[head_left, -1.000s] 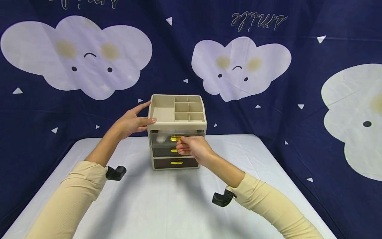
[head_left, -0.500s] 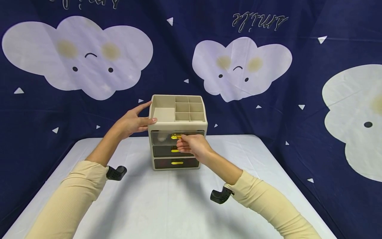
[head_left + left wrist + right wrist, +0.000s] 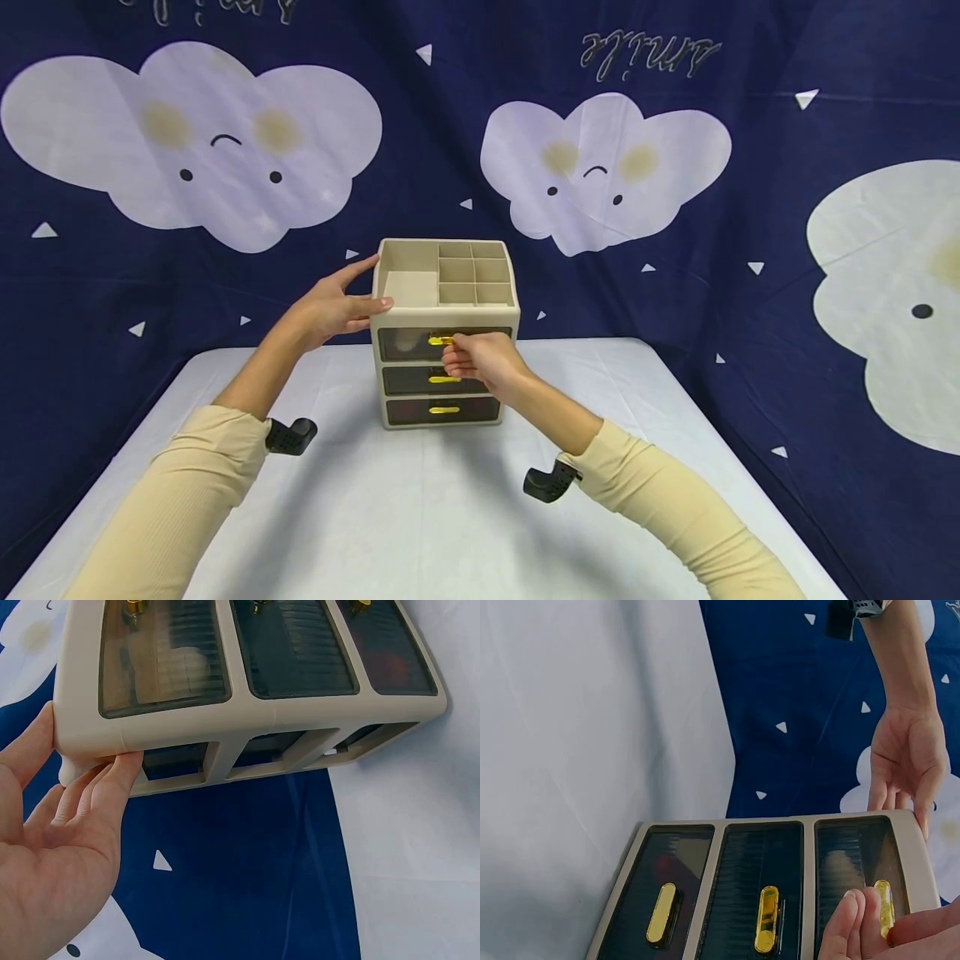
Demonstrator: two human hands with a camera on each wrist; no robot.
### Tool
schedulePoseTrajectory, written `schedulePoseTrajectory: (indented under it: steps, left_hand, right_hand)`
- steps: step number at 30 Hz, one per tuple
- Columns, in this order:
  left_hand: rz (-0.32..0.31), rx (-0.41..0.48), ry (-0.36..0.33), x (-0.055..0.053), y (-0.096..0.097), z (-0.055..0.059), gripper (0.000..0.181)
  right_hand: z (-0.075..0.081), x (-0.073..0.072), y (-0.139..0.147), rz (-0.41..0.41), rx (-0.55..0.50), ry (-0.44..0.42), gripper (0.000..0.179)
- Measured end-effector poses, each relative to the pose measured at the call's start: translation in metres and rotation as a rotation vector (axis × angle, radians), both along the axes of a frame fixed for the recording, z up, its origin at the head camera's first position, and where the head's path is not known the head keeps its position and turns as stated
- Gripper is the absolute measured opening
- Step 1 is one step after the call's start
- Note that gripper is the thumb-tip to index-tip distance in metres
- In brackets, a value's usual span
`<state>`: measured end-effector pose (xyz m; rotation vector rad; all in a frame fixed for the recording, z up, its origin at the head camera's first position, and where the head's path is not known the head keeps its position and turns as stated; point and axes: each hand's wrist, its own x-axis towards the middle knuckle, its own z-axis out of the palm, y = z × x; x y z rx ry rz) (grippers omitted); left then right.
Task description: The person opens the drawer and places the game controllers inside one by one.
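Observation:
A cream desktop drawer organizer (image 3: 446, 317) stands on the white table, with three dark see-through drawers and divided compartments on top. My left hand (image 3: 327, 310) rests against its left side, thumb over the top front rim, fingers spread along the side. In the left wrist view, the fingers of the left hand (image 3: 71, 817) touch the side wall. My right hand (image 3: 491, 364) pinches the gold handle (image 3: 440, 340) of the top drawer (image 3: 401, 344) between thumb and fingers. That drawer sits flush in the frame, a pale item blurred behind its front.
Below are the middle drawer (image 3: 405, 381) and the bottom drawer (image 3: 405, 411), each with a gold handle and pushed in. Something reddish shows dimly inside the bottom one. A navy cloud-print cloth (image 3: 435, 150) hangs close behind the white table (image 3: 360, 500).
The top drawer, sticking out a little one second ago, has slid back into the organizer, the right hand moving forward with its handle. The left hand stays in place.

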<state>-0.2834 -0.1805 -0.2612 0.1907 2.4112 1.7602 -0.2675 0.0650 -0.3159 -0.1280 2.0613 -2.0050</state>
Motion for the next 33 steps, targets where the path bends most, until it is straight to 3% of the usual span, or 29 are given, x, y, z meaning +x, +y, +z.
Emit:
schedulePoseTrajectory:
  steps: [27, 33]
  left_hand:
    - [-0.018, 0.019, -0.003, -0.001, -0.001, -0.001, 0.091]
    - [-0.019, 0.002, 0.017, 0.002, -0.004, -0.002, 0.090]
  right_hand:
    - [-0.009, -0.005, 0.007, 0.031, 0.116, 0.111, 0.033]
    - [-0.009, -0.007, 0.015, 0.091, 0.160, 0.084, 0.036]
